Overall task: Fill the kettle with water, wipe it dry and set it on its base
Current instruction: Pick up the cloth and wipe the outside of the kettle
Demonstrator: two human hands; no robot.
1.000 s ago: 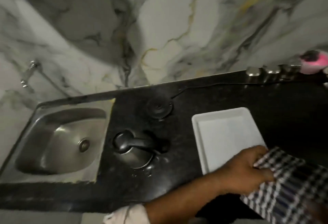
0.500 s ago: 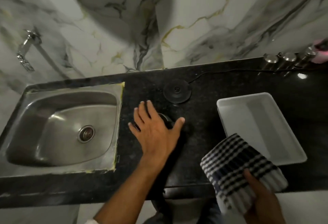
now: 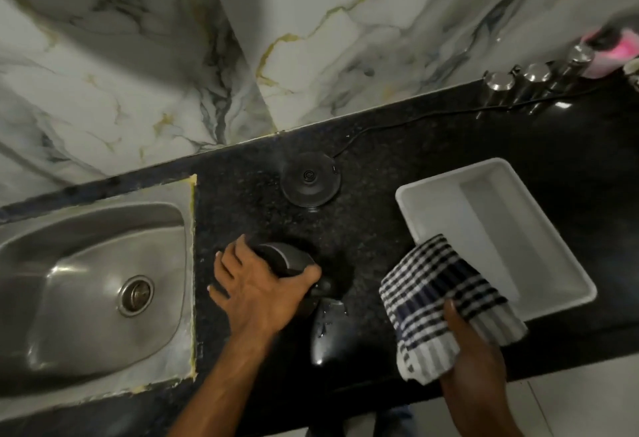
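Note:
The dark kettle (image 3: 294, 260) stands on the black counter (image 3: 380, 229), right of the sink, seen from above. Its wet handle (image 3: 325, 333) points toward me. My left hand (image 3: 259, 291) lies over the kettle's lid with fingers wrapped around its top. My right hand (image 3: 473, 343) holds a blue-and-white checked cloth (image 3: 442, 301), just right of the kettle and not touching it. The round black kettle base (image 3: 310, 179) sits bare behind the kettle, its cord running right along the wall.
A steel sink (image 3: 86, 281) fills the left of the counter. A white plastic tray (image 3: 491, 229) lies to the right, partly under the cloth. Steel canisters (image 3: 532, 80) and a pink object (image 3: 619, 49) stand at the back right against the marble wall.
My left hand has closed down over the kettle's lid from an open, spread pose. The right hand has brought the cloth up and nearer the kettle. The view has shifted.

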